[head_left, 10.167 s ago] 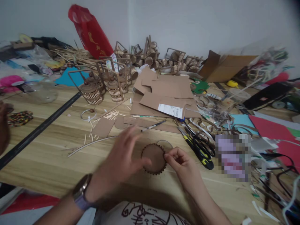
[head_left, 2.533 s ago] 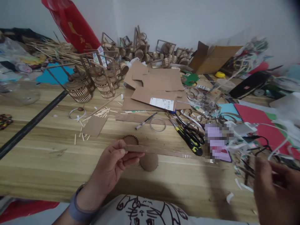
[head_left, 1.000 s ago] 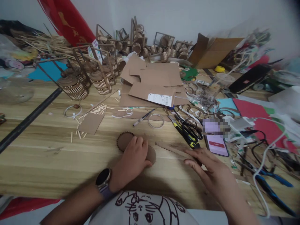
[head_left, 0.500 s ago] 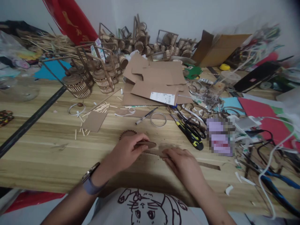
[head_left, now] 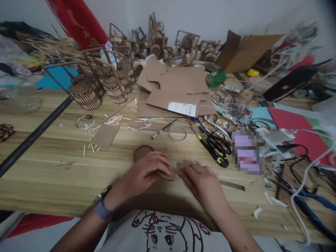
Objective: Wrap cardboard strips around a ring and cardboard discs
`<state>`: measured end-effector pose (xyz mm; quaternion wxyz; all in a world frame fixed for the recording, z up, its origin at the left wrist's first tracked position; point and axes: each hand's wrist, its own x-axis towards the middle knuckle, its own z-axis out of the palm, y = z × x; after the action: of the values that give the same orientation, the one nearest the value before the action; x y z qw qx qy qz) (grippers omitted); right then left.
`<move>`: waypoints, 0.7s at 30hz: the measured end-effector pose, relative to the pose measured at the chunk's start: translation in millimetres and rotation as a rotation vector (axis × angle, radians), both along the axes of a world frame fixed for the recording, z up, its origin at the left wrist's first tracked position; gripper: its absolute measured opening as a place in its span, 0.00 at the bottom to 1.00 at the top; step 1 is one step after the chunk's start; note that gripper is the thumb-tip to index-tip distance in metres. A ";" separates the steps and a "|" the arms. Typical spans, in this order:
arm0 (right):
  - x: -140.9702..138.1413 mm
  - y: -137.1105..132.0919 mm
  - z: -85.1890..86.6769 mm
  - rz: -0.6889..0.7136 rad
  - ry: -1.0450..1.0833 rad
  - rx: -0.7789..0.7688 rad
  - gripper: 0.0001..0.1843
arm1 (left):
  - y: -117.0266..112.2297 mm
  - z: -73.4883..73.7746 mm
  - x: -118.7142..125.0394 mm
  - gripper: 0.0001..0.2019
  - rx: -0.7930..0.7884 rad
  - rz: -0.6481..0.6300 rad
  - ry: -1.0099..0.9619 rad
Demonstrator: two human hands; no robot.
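Observation:
A brown cardboard disc (head_left: 168,175) lies under the fingers of my left hand (head_left: 147,171), which are bent over it near the table's front. Just right of the disc is my right hand (head_left: 201,182), its fingers pressed together and pointing down toward the disc's edge. Whatever it may pinch is hidden and blurred. Behind my left hand rests a round cardboard piece with a notched dark rim (head_left: 141,151), partly covered by that hand. To the right of my right hand a narrow brown cardboard strip (head_left: 233,185) lies flat.
Scissors and a yellow-black cutter (head_left: 215,150) lie to the right, with blue-handled pliers (head_left: 312,213) farther out. A pen (head_left: 162,130), a white ring (head_left: 177,133) and flat cardboard (head_left: 181,80) are ahead. Small slatted lantern-like baskets (head_left: 85,94) stand back left.
My left hand has turned more palm-down, and the disc has tilted flatter and moved slightly nearer to me. The strip seen between the hands earlier is no longer visible there.

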<state>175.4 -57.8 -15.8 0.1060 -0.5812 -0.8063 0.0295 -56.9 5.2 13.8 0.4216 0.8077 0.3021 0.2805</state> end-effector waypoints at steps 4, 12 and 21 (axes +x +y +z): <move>2.6 -2.2 2.1 -0.018 0.019 0.016 0.07 | -6.5 3.9 -9.9 0.13 0.170 0.090 -0.054; 5.4 -1.9 1.8 -0.001 0.022 0.072 0.08 | -3.7 -2.2 -8.0 0.06 0.043 0.137 -0.143; 2.8 0.7 -3.3 0.005 -0.009 0.016 0.05 | 0.9 -15.5 3.1 0.07 -0.193 0.192 0.051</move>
<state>178.2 -57.2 -19.1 0.1071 -0.5783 -0.8085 0.0208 -53.8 6.1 -1.8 0.4607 0.7375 0.4143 0.2686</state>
